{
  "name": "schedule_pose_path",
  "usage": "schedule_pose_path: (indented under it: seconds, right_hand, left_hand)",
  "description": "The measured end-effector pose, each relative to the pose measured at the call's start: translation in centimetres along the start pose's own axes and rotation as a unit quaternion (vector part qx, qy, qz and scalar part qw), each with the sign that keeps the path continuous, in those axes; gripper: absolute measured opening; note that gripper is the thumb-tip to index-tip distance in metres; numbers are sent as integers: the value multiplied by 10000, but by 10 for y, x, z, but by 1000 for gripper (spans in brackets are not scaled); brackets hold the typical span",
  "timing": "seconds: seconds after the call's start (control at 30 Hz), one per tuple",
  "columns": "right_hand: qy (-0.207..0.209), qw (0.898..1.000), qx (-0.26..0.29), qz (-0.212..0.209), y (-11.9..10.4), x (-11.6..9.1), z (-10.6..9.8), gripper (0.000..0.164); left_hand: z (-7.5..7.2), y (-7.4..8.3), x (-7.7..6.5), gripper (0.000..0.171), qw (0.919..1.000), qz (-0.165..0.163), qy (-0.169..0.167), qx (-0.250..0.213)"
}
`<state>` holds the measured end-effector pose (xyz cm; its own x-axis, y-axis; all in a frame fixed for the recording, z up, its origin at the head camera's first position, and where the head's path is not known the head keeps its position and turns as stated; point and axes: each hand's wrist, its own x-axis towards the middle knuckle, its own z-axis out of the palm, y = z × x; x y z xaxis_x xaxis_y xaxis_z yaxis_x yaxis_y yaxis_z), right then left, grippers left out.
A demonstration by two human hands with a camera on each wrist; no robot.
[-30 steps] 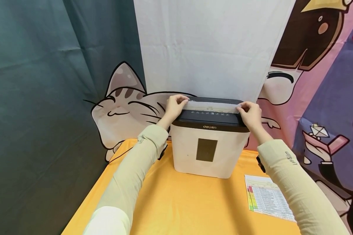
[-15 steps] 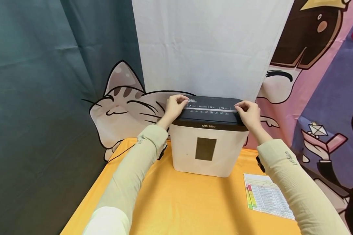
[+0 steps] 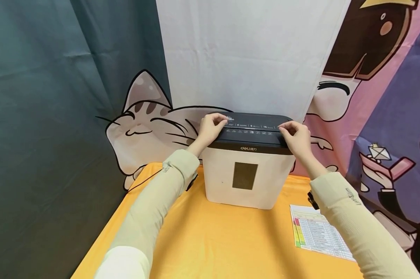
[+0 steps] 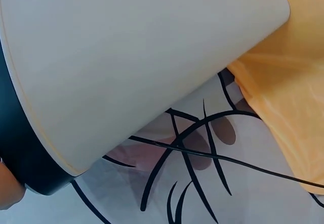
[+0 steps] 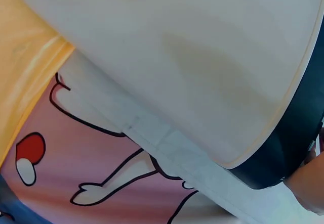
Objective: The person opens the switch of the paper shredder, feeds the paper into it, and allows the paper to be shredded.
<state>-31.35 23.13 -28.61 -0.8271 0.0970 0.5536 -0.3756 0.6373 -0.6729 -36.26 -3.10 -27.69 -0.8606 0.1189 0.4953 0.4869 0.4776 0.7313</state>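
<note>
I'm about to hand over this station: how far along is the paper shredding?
Done: no sheet stands above the shredder slot; only a thin pale line shows there. In hand: the left hand and right hand rest at the ends of its black top. Left: printed sheets lie on the orange tablecloth, unshredded.

Both arms wear pale beige ribbed sleeves (small dark lettering near each cuff), black wrist straps.
</note>
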Motion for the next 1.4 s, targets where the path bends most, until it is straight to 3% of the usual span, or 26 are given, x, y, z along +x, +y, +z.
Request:
schedule_pose_path:
  seconds: [0.33, 0.53, 0.67, 0.77, 1.0, 1.2, 1.4]
  right_hand:
    - [-10, 9993, 181, -323, -2, -16, -10, 19]
    - [117, 9947, 287, -981, 0, -29, -17, 13]
    - [290, 9925, 471, -1094, 1, -36, -20, 9]
    - [388, 9918, 597, -1059, 0, -42, -24, 9]
    - [439, 9946, 510, -791, -4, -62, -36, 8]
    - [563, 9962, 428, -505, 39, -70, -37, 9]
    - [831, 9960, 321, -84, 70, -84, -43, 10]
  left_hand:
    - [-7, 1, -12, 16, 9993, 261, -98, -255]
    - [-22, -7, -32, 17, 9968, 311, -158, -725]
    - [-29, -10, -47, 17, 9938, 394, -88, -1035]
    - [-33, -7, -58, 16, 9927, 540, 10, -1076]
    - [-36, 27, -88, 15, 9935, 454, -123, -1037]
    - [-24, 30, -109, 14, 9916, 372, -333, -1194]
    - [-7, 20, -120, 15, 9892, 311, -385, -1381]
